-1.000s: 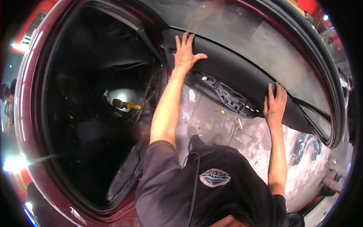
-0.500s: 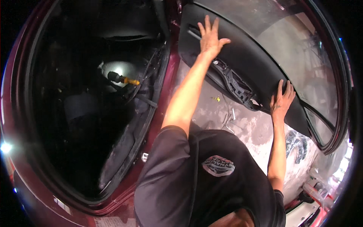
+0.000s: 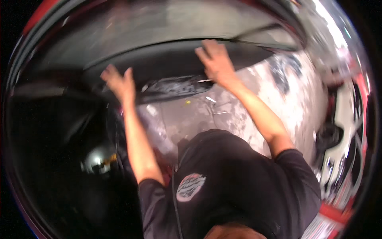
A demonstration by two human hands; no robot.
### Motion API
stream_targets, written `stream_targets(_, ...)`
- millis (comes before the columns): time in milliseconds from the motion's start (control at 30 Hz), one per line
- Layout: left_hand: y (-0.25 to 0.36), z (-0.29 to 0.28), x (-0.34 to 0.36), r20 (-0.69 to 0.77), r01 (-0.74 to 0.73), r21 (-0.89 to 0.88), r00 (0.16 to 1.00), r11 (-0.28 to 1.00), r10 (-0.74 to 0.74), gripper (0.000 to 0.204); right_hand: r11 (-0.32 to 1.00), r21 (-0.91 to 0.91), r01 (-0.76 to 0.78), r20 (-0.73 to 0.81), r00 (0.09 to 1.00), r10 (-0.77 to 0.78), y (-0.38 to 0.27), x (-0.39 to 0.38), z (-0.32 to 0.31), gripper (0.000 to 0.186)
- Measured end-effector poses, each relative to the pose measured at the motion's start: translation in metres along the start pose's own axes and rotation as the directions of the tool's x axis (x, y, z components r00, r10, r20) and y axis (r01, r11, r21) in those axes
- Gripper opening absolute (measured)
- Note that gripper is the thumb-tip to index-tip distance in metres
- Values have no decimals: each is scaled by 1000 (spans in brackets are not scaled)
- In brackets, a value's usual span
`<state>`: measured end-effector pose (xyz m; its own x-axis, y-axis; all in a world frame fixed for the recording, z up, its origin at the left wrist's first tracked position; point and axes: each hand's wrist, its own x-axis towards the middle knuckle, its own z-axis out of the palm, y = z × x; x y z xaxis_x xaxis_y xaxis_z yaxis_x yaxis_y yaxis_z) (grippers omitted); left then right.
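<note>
A black car door panel [image 3: 171,59] runs across the upper part of the view, below the window glass [image 3: 191,22]. My left hand [image 3: 122,85] is at the panel's left end, fingers apart and thumb up; motion blurs it, so I cannot tell whether it touches. Farther right, my right hand [image 3: 217,63] lies flat over the panel, its fingertips at the upper edge along the glass. Neither hand holds anything. Between them, along the panel's lower part, is an armrest section [image 3: 175,85] with an open framework.
Inside the dark car at left, a small tool with a yellow-orange part [image 3: 109,159] lies in a bright patch of light. Small bits, one yellow [image 3: 188,102], lie on the stained floor [image 3: 179,123]. Crumpled clear plastic [image 3: 280,73] and a white-and-black part [image 3: 344,115] are at right.
My view has swung toward the door, so the panel now lies more level across it. Both hands remain at the panel, fingers still spread; the picture is more blurred.
</note>
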<state>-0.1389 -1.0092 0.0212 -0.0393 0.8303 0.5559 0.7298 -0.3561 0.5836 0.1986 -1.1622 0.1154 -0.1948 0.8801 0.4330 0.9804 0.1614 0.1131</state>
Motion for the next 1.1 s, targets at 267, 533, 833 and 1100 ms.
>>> stream_targets(267, -11, -6, -45, 9, -37, -68, 999, 997, 37, 69, 975, 190, -112, -100, 986, 133, 6, -95, 23, 73)
stream_targets(533, -30, 123, -299, 903, 510, 16, 362, 860, -231, 59, 772, 277, -572, 528, 762, 376, 31, -330, 80, 44)
stream_targets(833, 73, 195, -368, 891, 140, 21, -452, 990, 45, 57, 398, 18, -917, 859, 218, 463, 2, -558, 115, 37)
stream_targets(1100, 124, 237, -373, 820, -18, -42, -572, 999, 24, 56, 267, 9, -964, 826, 157, 541, -7, -587, 95, 38)
